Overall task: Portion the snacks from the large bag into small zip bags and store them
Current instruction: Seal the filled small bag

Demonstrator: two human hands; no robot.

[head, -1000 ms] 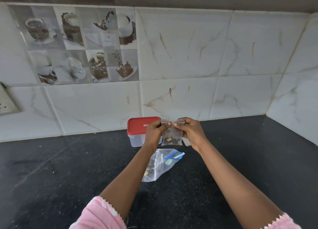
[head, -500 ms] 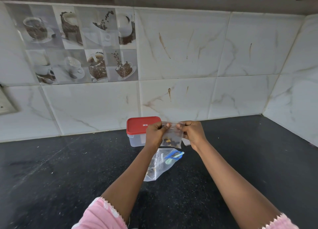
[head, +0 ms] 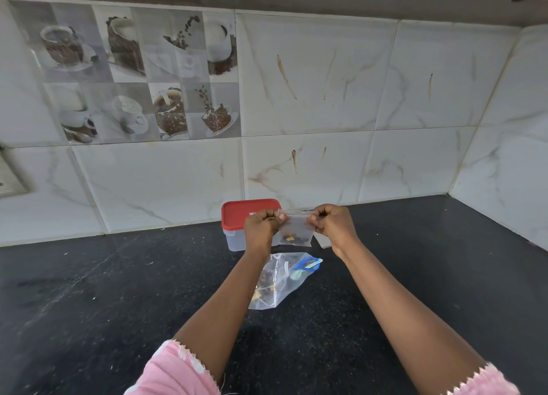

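A small clear zip bag (head: 296, 231) with a few dark and yellow snack pieces at its bottom hangs above the counter. My left hand (head: 261, 228) pinches its top left corner and my right hand (head: 333, 225) pinches its top right corner. Below them the large clear bag (head: 278, 280) with a blue zip lies on the black counter, holding several snack pieces; my left forearm covers part of it.
A clear plastic box with a red lid (head: 247, 213) stands by the wall behind my left hand. Flat small bags (head: 321, 241) lie just right of the held bag. The black counter (head: 118, 290) stretches to a tiled wall and a right-hand corner.
Both hands stay on the small bag's top edge. My fingers have shifted along the zip strip, and the bag now hangs straighter between the hands.
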